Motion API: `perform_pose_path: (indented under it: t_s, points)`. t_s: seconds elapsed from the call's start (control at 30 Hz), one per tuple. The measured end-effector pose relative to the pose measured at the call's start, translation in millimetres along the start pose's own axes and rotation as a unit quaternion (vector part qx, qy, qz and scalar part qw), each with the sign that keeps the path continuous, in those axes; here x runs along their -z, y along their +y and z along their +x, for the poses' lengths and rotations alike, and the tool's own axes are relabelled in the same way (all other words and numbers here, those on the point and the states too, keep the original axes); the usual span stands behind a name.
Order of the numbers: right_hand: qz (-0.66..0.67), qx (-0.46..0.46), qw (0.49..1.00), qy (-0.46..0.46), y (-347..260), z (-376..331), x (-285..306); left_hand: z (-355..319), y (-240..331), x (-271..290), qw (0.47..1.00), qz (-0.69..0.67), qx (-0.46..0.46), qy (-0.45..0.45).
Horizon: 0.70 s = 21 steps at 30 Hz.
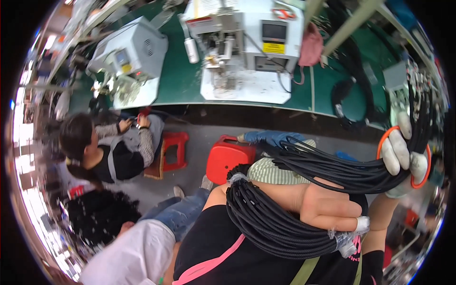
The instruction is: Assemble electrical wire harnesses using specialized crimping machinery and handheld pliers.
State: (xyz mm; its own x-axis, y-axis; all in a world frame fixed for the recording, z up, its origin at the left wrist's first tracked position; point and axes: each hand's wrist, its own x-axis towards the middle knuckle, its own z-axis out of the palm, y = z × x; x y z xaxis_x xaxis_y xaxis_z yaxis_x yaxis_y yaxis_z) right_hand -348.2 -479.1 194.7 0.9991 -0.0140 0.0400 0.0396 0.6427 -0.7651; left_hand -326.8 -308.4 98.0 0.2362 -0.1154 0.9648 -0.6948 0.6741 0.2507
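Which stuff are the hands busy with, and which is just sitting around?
Busy with:
black cables
left hand
right hand
orange ring

Sitting around:
red stool
grey machine
white machine
green bench

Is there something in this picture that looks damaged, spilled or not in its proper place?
Nothing looks damaged or spilled. The left hand grips a looped bundle of black cables, and the gloved right hand holds its other end inside an orange ring. More black cables hang loosely over the edge of the green bench, a bit untidy.
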Motion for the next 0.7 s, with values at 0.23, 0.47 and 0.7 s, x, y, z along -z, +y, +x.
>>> perform_pose_path:
  t_s: [0.23, 0.47, 0.7]
  points:
    - [-0.044, 0.083, 0.996, 0.009, -43, -36, 17, 16, -24, -66, 0.993, -0.092, -0.036, 0.07]
    - [-0.119, 0.263, 0.943, 0.162, -112, -83, 27, 74, -51, -113, 0.97, -0.192, 0.107, -0.103]
    - [-0.29, 0.383, 0.804, 0.349, -219, -86, 64, 190, -135, -136, 0.909, -0.331, 0.187, -0.171]
